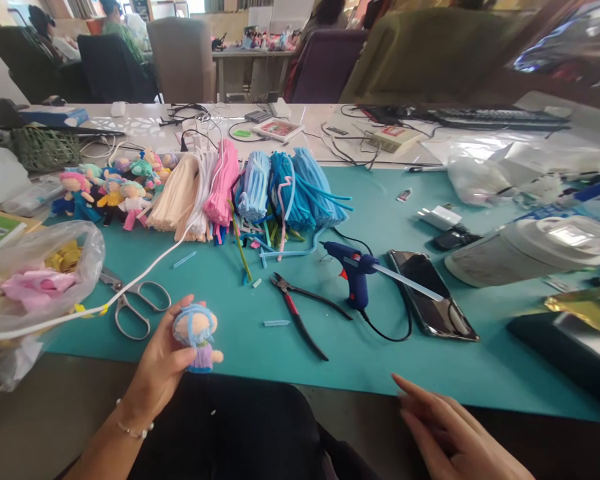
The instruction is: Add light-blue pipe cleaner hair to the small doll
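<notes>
A small doll (200, 333) with blue hair and a purple top is held in my left hand (165, 363), over the front edge of the green mat (350, 370). My right hand (445, 427) is off the mat's front edge at the lower right, its fingers partly extended and nothing seen in them. Red and black pliers (300, 310) lie open on the mat, with a dark blue glue gun (356, 273) to their right. Grey scissors (133, 307) rest left of the doll. Short light blue pieces (277, 323) lie nearby.
Bundles of beige (176, 193), pink (223, 183) and blue stems (317, 187) lie behind, beside several small dolls (113, 190). A phone (435, 293) and white tumbler (520, 250) stand right. A plastic bag (87, 253) and white cable (150, 270) are left.
</notes>
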`<state>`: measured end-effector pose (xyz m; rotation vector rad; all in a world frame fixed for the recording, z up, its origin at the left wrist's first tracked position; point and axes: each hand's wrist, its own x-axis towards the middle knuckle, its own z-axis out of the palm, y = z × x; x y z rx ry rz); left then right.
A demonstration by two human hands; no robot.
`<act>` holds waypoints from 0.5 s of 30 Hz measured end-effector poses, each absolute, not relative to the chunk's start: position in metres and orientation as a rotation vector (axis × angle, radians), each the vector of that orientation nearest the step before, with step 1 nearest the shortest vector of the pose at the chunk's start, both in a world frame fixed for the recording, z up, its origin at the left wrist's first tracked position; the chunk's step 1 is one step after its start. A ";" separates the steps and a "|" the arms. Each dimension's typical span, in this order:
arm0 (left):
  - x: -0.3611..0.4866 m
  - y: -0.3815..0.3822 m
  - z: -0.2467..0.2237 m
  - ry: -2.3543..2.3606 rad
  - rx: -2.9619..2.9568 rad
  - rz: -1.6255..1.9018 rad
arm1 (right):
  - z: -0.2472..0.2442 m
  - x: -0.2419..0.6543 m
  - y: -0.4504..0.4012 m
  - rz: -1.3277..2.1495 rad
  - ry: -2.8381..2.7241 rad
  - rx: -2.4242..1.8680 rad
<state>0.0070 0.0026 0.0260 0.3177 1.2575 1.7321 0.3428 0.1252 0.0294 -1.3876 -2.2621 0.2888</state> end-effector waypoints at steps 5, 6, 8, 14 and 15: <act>0.011 -0.001 0.026 1.383 0.360 1.714 | 0.042 0.334 0.124 0.085 -2.395 -1.237; 0.012 -0.001 0.025 1.395 0.374 1.707 | 0.044 0.324 0.123 0.161 -2.408 -1.214; 0.012 -0.003 0.023 1.415 0.387 1.689 | 0.045 0.297 0.123 0.213 -2.388 -1.165; 0.014 -0.008 0.023 1.459 0.411 1.667 | 0.032 0.219 0.139 0.059 -2.562 -0.972; 0.014 -0.009 0.024 1.472 0.425 1.659 | 0.031 0.210 0.142 0.033 -2.630 -0.982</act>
